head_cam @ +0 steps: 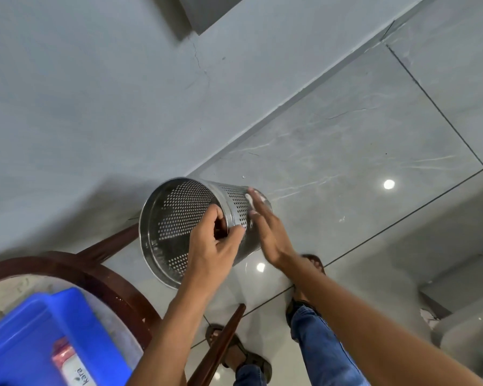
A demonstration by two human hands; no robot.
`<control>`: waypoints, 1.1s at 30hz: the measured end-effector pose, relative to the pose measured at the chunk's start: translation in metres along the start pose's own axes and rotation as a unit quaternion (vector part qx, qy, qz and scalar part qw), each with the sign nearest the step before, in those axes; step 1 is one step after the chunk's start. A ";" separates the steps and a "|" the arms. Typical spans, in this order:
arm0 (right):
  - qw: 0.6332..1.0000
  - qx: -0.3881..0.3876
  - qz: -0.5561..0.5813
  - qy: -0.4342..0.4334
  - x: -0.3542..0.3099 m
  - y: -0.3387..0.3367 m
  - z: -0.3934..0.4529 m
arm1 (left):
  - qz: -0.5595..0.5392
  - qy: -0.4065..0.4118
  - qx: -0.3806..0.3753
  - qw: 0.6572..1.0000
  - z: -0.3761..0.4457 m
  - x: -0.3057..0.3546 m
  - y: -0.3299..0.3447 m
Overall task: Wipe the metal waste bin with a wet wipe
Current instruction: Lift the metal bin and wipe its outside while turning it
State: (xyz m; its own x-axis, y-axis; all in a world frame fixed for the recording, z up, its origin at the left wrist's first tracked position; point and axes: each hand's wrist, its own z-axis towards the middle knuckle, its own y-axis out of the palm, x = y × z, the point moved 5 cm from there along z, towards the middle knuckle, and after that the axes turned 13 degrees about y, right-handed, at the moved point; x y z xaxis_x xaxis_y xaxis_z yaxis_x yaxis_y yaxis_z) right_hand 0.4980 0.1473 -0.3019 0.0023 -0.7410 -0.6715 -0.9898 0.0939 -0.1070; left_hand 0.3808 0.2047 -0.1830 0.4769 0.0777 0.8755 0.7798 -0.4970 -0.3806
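A perforated metal waste bin (pixel 176 218) is held up in the air, tilted with its open mouth toward me. My left hand (pixel 215 246) grips its rim, fingers inside and thumb outside. My right hand (pixel 265 227) lies flat against the bin's outer wall on the right. A bit of white wet wipe (pixel 250 203) shows under its fingers.
A round table with a dark wooden rim (pixel 76 266) is at lower left. It carries a blue tray (pixel 39 338) holding a wipes packet (pixel 70 366). A grey wall is behind, a glossy tiled floor (pixel 374 151) below. My sandalled feet (pixel 243 355) and a wooden leg (pixel 221 346) are underneath.
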 end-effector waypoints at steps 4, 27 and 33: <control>0.994 -0.006 0.031 -0.103 -0.030 0.021 -0.035 | -0.042 -0.029 0.049 0.997 0.011 0.001 -0.004; 0.996 0.082 -0.010 -0.034 0.001 -0.018 0.018 | 0.024 -0.001 -0.003 1.000 -0.021 0.005 0.007; 0.998 0.035 0.012 0.044 0.010 -0.031 0.036 | -0.031 -0.024 0.024 0.999 -0.019 0.006 0.009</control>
State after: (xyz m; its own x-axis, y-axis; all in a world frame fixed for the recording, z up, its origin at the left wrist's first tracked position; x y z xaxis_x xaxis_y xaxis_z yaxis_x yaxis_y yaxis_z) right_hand 0.5335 0.1607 -0.3314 -0.0374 -0.7934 -0.6076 -0.9768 0.1572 -0.1452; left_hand 0.3828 0.1841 -0.1752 0.4445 0.1486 0.8834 0.8268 -0.4475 -0.3407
